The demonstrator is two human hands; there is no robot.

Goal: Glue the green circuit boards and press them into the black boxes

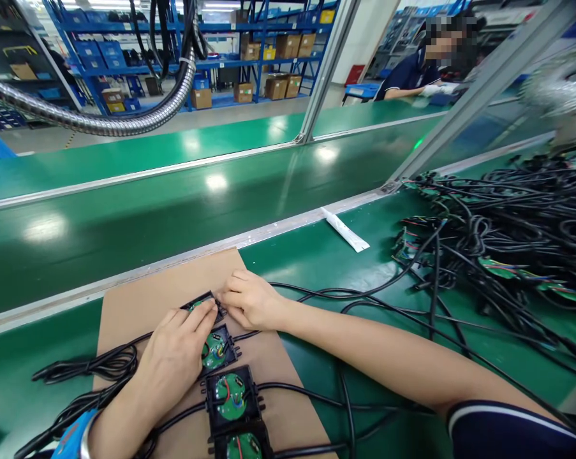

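Observation:
A row of small black square housings with round green circuit boards inside lies on a brown cardboard sheet (139, 306). My left hand (175, 357) rests palm down over the second housing (218, 349), its fingertips on the farthest housing (202, 301). My right hand (249, 298) has its fingers curled against that same farthest housing from the right side. Nearer to me lie a third housing (231, 395) and another housing (242, 446) at the frame's bottom edge. Black cables (101, 366) run out from the housings to both sides.
A big tangle of black cables with green boards (508, 236) fills the right of the green bench. A small white packet (346, 231) lies by the metal rail. A green conveyor belt (148, 210) runs behind. Another person (426, 70) sits far right; a flexible metal hose (91, 118) hangs upper left.

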